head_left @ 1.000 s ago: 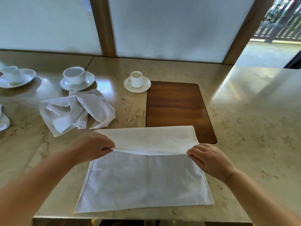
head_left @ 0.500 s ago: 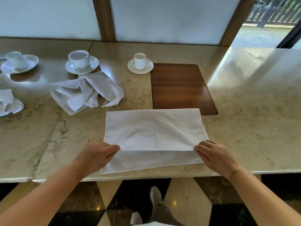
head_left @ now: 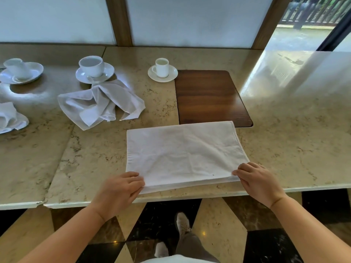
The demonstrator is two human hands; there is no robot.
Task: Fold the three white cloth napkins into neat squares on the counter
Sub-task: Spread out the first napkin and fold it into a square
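A white napkin (head_left: 182, 154) lies flat on the stone counter (head_left: 284, 149), close to the near edge. It is folded in half, so it looks like a wide rectangle with two layers. The top layer sits a little back from the bottom layer along the near side. Its far right corner lies on a brown wooden mat (head_left: 210, 95).

The left hand (head_left: 118, 190) holds the near left corner of the napkin. Its fingers are close together and curl onto the cloth, with the thumb on top. The right hand (head_left: 259, 183) holds the near right corner the same way, with its fingertips pinching the edge of the top layer.

A second napkin (head_left: 98, 103) lies crumpled on the counter, farther back and to the left. A third napkin (head_left: 10, 117) sits bunched up at the far left edge of the view.

Behind them stand three white cups on saucers: a small cup (head_left: 162, 67) just beside the mat, a bigger cup (head_left: 92, 66) touching the crumpled napkin, and another cup (head_left: 16, 68) at the far left
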